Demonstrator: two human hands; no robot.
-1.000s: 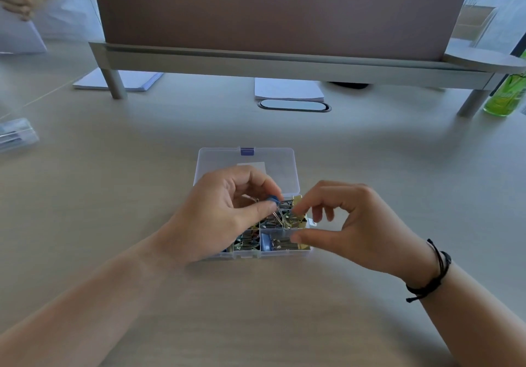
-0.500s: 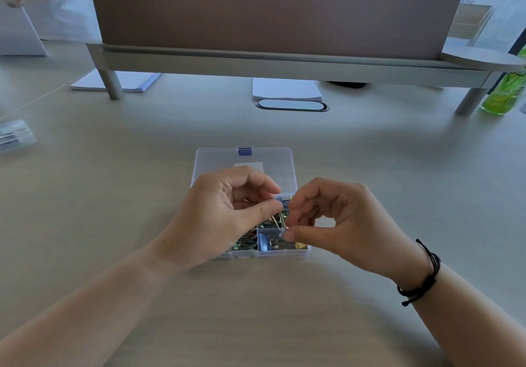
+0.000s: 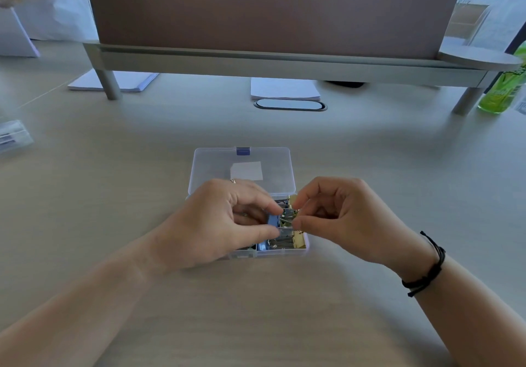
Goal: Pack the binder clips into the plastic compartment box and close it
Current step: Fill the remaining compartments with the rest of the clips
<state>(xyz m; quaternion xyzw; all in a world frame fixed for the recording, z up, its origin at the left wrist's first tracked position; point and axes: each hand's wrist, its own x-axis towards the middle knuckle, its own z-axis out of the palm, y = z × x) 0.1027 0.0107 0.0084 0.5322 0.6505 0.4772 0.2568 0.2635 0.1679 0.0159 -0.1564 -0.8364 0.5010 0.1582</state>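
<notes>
Both the left hand (image 3: pixel 227 221) and the right hand (image 3: pixel 338 218) are pinching a binder clip (image 3: pixel 286 220) over the open compartment box (image 3: pixel 242 167); its sprung wire handles are risking a slip, scattering it onto the worktop (image 3: pixel 113 195).

— What do you see at the far edge of the surface (image 3: pixel 113 195)?
— I see a brown panel (image 3: pixel 270 7) on a grey riser (image 3: pixel 284 62), papers (image 3: pixel 284 89) beneath it.
— And the far right corner?
— I see a green bottle (image 3: pixel 503 90) there.

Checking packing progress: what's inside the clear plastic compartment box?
Blue, gold and silver binder clips fill the clear plastic compartment box's front-right sections. The left hand and right hand cover the rest.
</notes>
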